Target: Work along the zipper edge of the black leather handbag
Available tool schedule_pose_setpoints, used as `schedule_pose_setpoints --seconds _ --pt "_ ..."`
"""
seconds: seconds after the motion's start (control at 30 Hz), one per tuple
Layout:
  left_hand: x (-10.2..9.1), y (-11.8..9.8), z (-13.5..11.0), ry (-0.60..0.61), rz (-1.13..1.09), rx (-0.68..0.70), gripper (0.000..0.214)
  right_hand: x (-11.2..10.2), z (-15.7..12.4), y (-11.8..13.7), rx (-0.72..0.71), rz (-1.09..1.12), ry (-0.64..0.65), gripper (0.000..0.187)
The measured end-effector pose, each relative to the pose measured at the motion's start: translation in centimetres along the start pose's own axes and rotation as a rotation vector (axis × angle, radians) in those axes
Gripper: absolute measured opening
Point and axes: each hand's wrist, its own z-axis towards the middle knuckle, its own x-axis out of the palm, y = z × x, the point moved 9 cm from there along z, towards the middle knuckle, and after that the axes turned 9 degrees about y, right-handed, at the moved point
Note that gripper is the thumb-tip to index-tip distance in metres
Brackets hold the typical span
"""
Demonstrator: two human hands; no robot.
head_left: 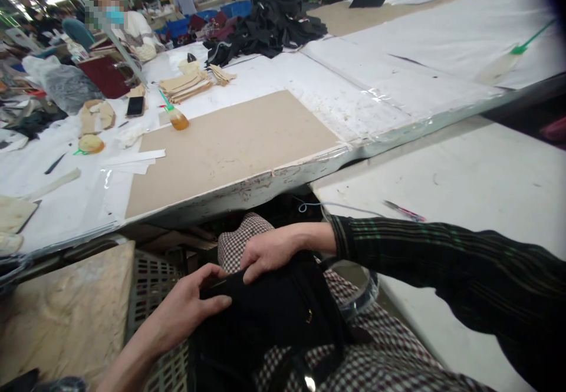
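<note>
A black bag [269, 321] lies on my lap, over checked trousers [380, 356]. My left hand [188, 306] grips the bag's left upper edge, thumb on top and fingers curled round the fabric. My right hand [267, 253] comes in from the right in a dark striped sleeve [442, 256] and presses its closed fingers on the bag's top edge. A small gold fitting [309, 316] shows on the bag's front.
The white work table [380, 94] with a brown cardboard sheet [230, 144] runs ahead of me. On it lie a glue bottle [178, 118], a phone [135, 106], tan cut pieces [183, 84] and black fabric [269, 29]. A slatted crate [154, 286] stands at my left knee. People work at the far end.
</note>
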Motion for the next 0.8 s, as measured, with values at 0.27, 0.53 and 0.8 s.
schedule_pose_setpoints --seconds 0.27,0.53,0.8 --pt "2.0 -0.7 0.3 0.113 -0.241 0.011 0.034 -0.9 -6.3 0.9 0.091 -0.171 -0.132 0.024" --pt "2.9 -3.3 2.0 0.100 -0.103 0.052 0.035 -0.4 -6.2 -0.8 -0.021 0.035 -0.063 0.040" --pt "2.7 -3.9 2.6 -0.021 0.162 -0.018 0.048 -0.5 -2.8 -0.8 -0.035 -0.016 -0.073 0.029"
